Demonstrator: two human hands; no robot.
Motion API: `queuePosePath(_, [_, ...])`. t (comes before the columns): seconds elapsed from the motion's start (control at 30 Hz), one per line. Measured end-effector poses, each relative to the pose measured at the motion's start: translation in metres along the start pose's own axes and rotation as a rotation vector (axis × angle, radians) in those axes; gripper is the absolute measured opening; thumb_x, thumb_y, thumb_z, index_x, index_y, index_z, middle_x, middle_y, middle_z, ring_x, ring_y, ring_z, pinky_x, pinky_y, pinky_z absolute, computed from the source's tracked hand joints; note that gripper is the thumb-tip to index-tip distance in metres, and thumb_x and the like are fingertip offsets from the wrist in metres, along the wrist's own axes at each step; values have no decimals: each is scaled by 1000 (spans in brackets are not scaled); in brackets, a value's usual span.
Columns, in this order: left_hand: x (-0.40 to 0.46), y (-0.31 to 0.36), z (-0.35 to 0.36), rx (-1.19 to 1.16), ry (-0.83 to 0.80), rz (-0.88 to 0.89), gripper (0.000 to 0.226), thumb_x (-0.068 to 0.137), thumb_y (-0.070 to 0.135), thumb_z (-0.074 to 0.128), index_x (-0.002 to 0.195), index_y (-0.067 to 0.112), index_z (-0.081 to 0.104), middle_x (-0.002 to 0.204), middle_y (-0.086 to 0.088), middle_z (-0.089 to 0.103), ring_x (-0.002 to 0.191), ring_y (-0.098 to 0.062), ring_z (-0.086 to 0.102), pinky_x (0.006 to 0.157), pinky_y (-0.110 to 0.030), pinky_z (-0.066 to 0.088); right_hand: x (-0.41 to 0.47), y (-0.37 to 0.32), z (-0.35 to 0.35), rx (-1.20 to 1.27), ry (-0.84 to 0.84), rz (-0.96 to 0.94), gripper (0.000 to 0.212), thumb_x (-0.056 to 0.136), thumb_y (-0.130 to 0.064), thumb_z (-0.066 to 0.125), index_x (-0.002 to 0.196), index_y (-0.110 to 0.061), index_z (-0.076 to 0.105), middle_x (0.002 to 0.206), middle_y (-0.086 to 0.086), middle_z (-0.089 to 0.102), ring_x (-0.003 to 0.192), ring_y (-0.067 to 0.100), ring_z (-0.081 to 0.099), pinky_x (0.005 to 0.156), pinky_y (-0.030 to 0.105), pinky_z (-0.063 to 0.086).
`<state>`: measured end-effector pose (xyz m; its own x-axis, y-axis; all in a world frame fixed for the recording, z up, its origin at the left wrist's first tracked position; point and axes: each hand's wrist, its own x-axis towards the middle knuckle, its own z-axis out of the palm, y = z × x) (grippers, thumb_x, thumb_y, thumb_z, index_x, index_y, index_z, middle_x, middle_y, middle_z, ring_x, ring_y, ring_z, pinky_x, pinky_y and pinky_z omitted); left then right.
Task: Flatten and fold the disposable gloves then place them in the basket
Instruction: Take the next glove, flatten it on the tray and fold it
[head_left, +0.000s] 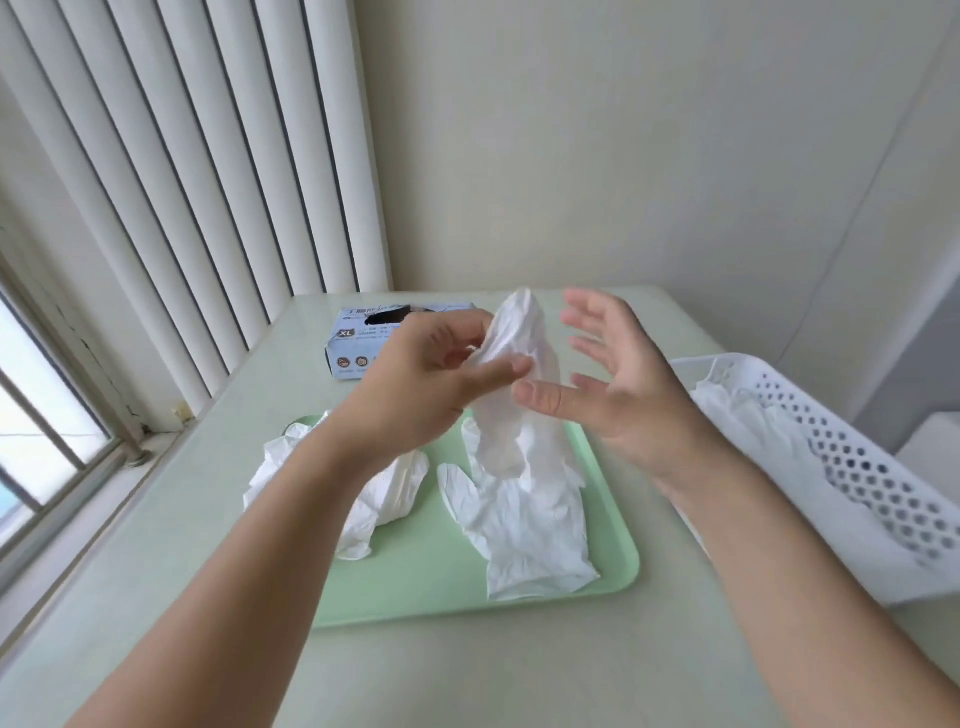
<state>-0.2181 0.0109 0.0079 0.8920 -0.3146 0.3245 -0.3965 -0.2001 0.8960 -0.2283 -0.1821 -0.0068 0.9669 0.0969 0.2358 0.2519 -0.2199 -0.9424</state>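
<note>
— How many of each do you have there?
— One green tray (613, 566), one white basket (852, 467), one glove box (358, 338) and one glove (519, 364) held up. The loose gloves I cannot count exactly.

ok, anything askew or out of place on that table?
One thing: the crumpled gloves at the green tray's left edge spill over its rim onto the table. The left hand holds a glove up, still wrinkled. Nothing looks torn.
</note>
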Motion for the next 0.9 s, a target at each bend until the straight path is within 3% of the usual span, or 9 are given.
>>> queuePosePath(0.07, [1, 13, -1, 124, -93, 46, 27, 87, 25, 78, 92, -1, 72, 88, -28, 69, 79, -29, 66, 77, -63, 52, 4, -14, -10, 25, -224, -24, 81, 66, -28, 93, 137, -19, 54, 125, 2, 70, 118, 15, 65, 99, 31, 53])
queuePosePath(0.13, [2, 22, -3, 196, -108, 66, 21, 85, 18, 83, 94, 3, 73, 87, -15, 76, 83, -30, 75, 77, -55, 59, 6, -23, -17, 78, -294, -58, 50, 73, -17, 83, 119, -5, 69, 111, 14, 75, 109, 32, 70, 97, 40, 57])
queuePosePath(0.33, [0, 10, -13, 338, -179, -110, 19, 80, 13, 86, 96, 15, 75, 87, 4, 79, 82, -17, 75, 80, -29, 61, 15, -6, -27, 1, -252, -26, 8, 82, -14, 81, 82, -7, 77, 88, 17, 74, 81, 22, 66, 79, 34, 53])
queuePosePath(0.4, [8, -2, -14, 432, -143, -196, 10, 84, 21, 83, 79, 23, 75, 68, 15, 71, 60, -5, 64, 60, -16, 51, 24, 4, -27, -26, -263, 26, 11, 85, -12, 79, 75, -13, 75, 81, 10, 71, 74, 13, 67, 73, 24, 55])
queuePosePath(0.47, [22, -9, -13, 419, -53, -239, 14, 85, 26, 83, 74, 26, 74, 62, 18, 68, 55, 0, 60, 55, -12, 44, 38, 8, -26, -25, -210, 52, 7, 88, -9, 76, 82, -6, 75, 80, 7, 71, 71, 8, 68, 69, 19, 55])
queuePosePath(0.57, [44, 0, -15, 282, 129, -174, 19, 88, 26, 80, 71, 23, 71, 58, 16, 67, 50, 1, 56, 52, -14, 42, 66, -2, -28, 13, -47, -53, 4, 90, -4, 72, 93, -3, 75, 87, 9, 75, 79, 12, 68, 81, 28, 57])
queuePosePath(0.67, [61, 14, -22, 155, 259, 16, 12, 92, 20, 76, 81, 18, 73, 79, 2, 78, 69, -9, 70, 66, -26, 55, 82, -24, -36, 34, 76, -207, 9, 90, -1, 72, 98, 4, 73, 91, 16, 75, 83, 17, 67, 84, 37, 56])
queuePosePath(0.77, [57, 2, -21, 167, 261, 120, 6, 93, 16, 75, 90, 11, 74, 87, -3, 79, 83, -18, 76, 76, -29, 59, 71, -17, -36, -26, 76, -267, 4, 87, -2, 76, 89, -3, 74, 72, -5, 72, 68, 6, 63, 70, 22, 52])
queuePosePath(0.9, [9, -60, 0, 401, 171, 115, 5, 89, 24, 78, 90, 19, 79, 89, 13, 77, 83, 4, 71, 79, -12, 49, 27, 51, -15, -302, 81, -163, 7, 81, -17, 81, 78, -21, 75, 71, -8, 71, 63, 6, 58, 63, 28, 47])
